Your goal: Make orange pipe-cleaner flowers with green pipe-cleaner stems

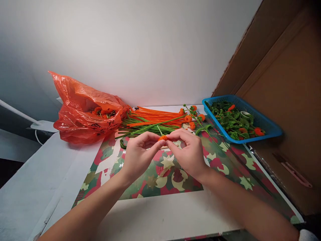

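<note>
My left hand and my right hand meet fingertip to fingertip above the patterned red-and-green sheet. Between the fingertips of both hands is a small orange fuzzy piece, pinched from each side. A thin green stem appears to run back from it toward the pile. Behind the hands lies a pile of orange and green pipe cleaners, some ending in small orange pompom flowers.
An orange plastic bag with more orange flowers stands at the back left. A blue basket of green and orange pieces sits at the back right. A brown cardboard wall rises on the right, with pink snips against it.
</note>
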